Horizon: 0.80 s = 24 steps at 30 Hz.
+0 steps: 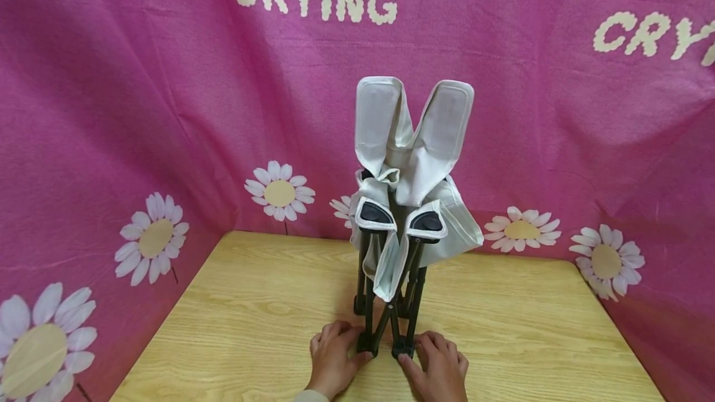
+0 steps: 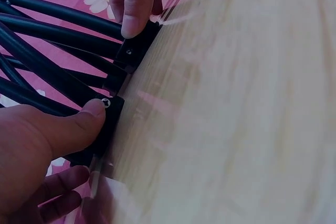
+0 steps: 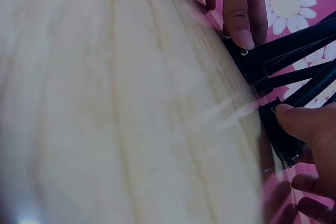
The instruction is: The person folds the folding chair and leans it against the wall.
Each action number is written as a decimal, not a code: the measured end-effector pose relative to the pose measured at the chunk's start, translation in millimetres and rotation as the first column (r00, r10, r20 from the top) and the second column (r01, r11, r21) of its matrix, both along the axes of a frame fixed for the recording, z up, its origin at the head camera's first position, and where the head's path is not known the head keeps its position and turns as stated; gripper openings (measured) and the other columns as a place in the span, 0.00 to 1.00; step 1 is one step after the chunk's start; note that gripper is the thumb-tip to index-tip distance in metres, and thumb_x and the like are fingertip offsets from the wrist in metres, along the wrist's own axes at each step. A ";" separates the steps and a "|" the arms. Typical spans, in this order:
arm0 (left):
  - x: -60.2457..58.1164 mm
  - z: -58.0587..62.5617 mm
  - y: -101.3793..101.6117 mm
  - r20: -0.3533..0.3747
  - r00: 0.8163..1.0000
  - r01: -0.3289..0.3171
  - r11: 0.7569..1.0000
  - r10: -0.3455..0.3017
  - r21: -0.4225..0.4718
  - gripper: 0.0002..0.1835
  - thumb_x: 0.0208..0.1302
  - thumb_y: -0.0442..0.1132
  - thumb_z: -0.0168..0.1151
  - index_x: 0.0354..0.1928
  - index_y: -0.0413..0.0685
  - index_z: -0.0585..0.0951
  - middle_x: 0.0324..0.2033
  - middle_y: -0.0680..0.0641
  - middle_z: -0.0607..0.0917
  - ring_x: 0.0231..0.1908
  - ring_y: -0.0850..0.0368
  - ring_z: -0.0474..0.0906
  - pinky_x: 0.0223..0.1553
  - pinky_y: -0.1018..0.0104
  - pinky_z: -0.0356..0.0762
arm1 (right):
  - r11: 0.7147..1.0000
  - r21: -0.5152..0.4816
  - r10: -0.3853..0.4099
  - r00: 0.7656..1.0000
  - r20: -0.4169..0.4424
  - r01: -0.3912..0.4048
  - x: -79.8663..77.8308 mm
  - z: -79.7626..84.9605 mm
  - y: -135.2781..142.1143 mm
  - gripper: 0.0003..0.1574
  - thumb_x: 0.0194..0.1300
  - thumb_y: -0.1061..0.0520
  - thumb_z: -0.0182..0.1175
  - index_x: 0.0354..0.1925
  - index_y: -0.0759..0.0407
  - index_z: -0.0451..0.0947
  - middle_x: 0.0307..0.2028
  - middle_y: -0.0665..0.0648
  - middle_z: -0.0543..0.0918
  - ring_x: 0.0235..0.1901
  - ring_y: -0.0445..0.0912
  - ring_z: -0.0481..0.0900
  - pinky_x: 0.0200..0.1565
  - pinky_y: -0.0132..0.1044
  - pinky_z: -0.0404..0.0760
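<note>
A partly folded camp chair (image 1: 419, 182) stands upright on the wooden table, its white fabric bunched above crossing black tubular legs (image 1: 414, 312). Low down at its near side, my left hand (image 1: 335, 360) grips the left front foot (image 2: 110, 119), thumb pressed beside a screw. My right hand (image 1: 438, 366) pinches the right front foot (image 3: 278, 132) between thumb and fingers. Only a small gap parts the two near feet. Two fabric flaps (image 1: 378, 113) stick up at the top in a V. Black corner caps (image 1: 426, 221) show at the fabric's near corners.
The pale wooden table (image 1: 268, 315) stretches to both sides of the chair. Behind it and along its sides hangs a pink cloth (image 1: 301, 92) with white daisies and lettering. The chair's rear feet (image 1: 360, 306) rest farther back on the tabletop.
</note>
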<state>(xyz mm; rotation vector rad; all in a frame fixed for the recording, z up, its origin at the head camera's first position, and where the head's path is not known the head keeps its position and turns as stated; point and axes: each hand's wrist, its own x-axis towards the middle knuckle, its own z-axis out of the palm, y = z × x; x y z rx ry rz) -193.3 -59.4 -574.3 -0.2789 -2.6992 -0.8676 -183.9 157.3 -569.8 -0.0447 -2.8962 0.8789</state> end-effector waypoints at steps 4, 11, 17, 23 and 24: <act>-1.3 0.4 1.2 0.005 1.000 -0.004 1.000 0.004 -0.002 0.22 0.50 0.52 0.72 0.49 0.56 0.84 0.45 0.51 0.77 0.49 0.51 0.68 0.49 0.46 0.57 | 1.000 0.001 -0.002 1.000 -0.017 0.002 -1.3 0.1 -0.4 0.31 0.56 0.30 0.63 0.47 0.49 0.81 0.54 0.57 0.76 0.53 0.58 0.68 0.51 0.64 0.58; -4.2 1.0 2.6 0.026 1.000 -0.013 1.000 0.013 0.003 0.22 0.50 0.52 0.72 0.49 0.57 0.84 0.46 0.52 0.76 0.49 0.51 0.67 0.50 0.45 0.56 | 1.000 0.020 0.004 0.999 -0.054 -0.003 -3.9 -0.7 0.0 0.30 0.55 0.30 0.63 0.46 0.48 0.81 0.53 0.56 0.76 0.51 0.56 0.69 0.50 0.61 0.59; -8.2 0.0 2.9 0.032 0.999 -0.013 1.000 0.013 0.010 0.22 0.51 0.52 0.72 0.49 0.57 0.84 0.46 0.52 0.75 0.49 0.51 0.66 0.50 0.46 0.56 | 1.000 0.019 0.014 0.998 -0.068 -0.013 -6.9 -0.5 0.5 0.30 0.55 0.31 0.64 0.47 0.48 0.81 0.52 0.55 0.76 0.50 0.54 0.68 0.49 0.60 0.59; -12.0 0.2 3.4 0.024 0.999 -0.022 1.000 0.021 0.007 0.22 0.50 0.52 0.72 0.49 0.57 0.84 0.45 0.52 0.75 0.48 0.51 0.66 0.49 0.47 0.56 | 0.999 0.032 0.023 0.996 -0.088 -0.021 -11.6 -1.0 0.8 0.30 0.56 0.32 0.64 0.48 0.49 0.81 0.52 0.55 0.76 0.50 0.53 0.67 0.48 0.59 0.58; -12.9 0.1 3.6 0.024 0.999 -0.022 1.000 0.022 0.008 0.22 0.50 0.52 0.72 0.49 0.57 0.84 0.45 0.52 0.75 0.48 0.51 0.66 0.49 0.47 0.56 | 0.999 0.036 0.026 0.996 -0.091 -0.023 -12.4 -1.3 1.0 0.30 0.56 0.31 0.64 0.48 0.49 0.81 0.52 0.55 0.76 0.50 0.53 0.67 0.48 0.59 0.59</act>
